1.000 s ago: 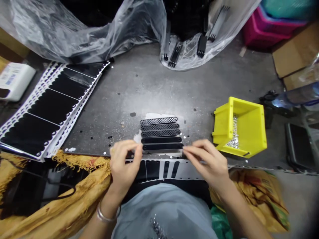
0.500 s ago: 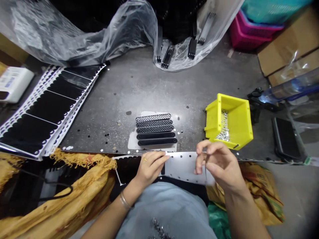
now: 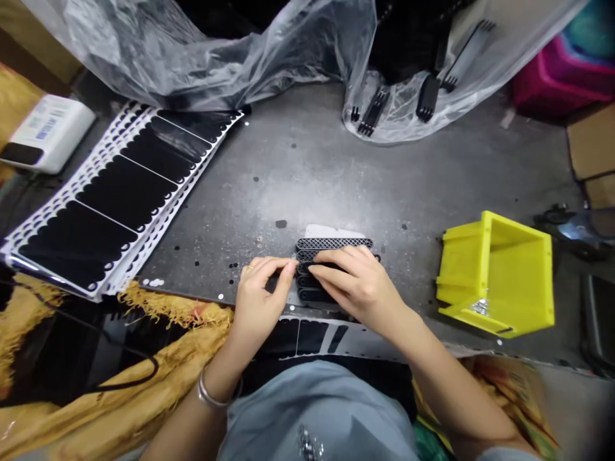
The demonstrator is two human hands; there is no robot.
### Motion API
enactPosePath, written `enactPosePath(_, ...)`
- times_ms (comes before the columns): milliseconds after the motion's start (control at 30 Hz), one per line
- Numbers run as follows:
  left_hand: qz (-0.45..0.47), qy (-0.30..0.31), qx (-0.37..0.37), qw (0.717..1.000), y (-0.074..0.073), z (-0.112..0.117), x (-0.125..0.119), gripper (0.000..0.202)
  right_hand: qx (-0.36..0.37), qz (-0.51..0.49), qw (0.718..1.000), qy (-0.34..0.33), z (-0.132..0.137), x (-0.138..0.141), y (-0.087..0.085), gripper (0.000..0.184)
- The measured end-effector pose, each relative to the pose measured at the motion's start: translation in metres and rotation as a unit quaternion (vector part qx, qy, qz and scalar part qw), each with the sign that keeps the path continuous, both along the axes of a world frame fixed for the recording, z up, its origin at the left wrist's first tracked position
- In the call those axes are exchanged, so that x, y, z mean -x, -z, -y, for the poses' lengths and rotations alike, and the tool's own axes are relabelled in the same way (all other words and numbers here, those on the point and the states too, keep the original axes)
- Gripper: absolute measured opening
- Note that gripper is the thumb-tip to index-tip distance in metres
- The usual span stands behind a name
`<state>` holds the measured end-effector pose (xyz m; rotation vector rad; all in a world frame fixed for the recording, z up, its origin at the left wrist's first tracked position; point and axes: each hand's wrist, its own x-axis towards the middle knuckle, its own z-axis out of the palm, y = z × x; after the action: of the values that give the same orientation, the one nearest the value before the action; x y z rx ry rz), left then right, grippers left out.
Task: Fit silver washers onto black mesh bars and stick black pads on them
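Several black mesh strips (image 3: pixel 334 244) lie side by side on a white sheet (image 3: pixel 331 231), and my hands cover most of them. My right hand (image 3: pixel 353 285) rests flat across the strips, its fingers over their middle. At their left ends, the fingertips of my left hand (image 3: pixel 259 294) touch the strips. I cannot tell if either hand pinches something small. A white backing strip with black pieces (image 3: pixel 307 338) lies just below both hands, at the edge of the steel table (image 3: pixel 269 173).
Stacked sheets of black scalloped stickers (image 3: pixel 125 192) lie at the table's left. A yellow plastic bin (image 3: pixel 494 275) with silvery small parts stands at right. Black comb-like parts lie on a clear plastic bag (image 3: pixel 398 109) at the back. Yellow cloth (image 3: pixel 173 307) lies along the front edge.
Both hands have moved up from the white backing strip onto the black strips, now covering most of them. The view has shifted, so the table contents appear further right and lower.
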<state>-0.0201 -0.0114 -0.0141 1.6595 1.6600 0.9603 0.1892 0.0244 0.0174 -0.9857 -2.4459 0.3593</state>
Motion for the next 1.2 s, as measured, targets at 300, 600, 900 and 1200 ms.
enactPosePath(300, 0.02, 0.004, -0.004, 1.0, -0.001, -0.001, -0.002, 0.012, -0.008, 0.02, 1.0, -0.021, 0.005, -0.001, -0.003, 0.025)
enactPosePath(600, 0.02, 0.004, -0.002, 1.0, 0.0, -0.001, -0.002, 0.013, 0.033, -0.056, 0.998, 0.01, 0.004, 0.001, 0.007, 0.025)
enactPosePath(900, 0.021, 0.004, 0.002, 1.0, 0.001, -0.002, -0.002, 0.012, 0.064, -0.075, 0.995, 0.012, 0.002, 0.002, 0.005, 0.027)
enactPosePath(1200, 0.018, 0.002, 0.011, 1.0, 0.0, -0.003, -0.002, 0.013, 0.071, -0.072, 0.995, 0.008, 0.002, 0.004, 0.006, 0.025)
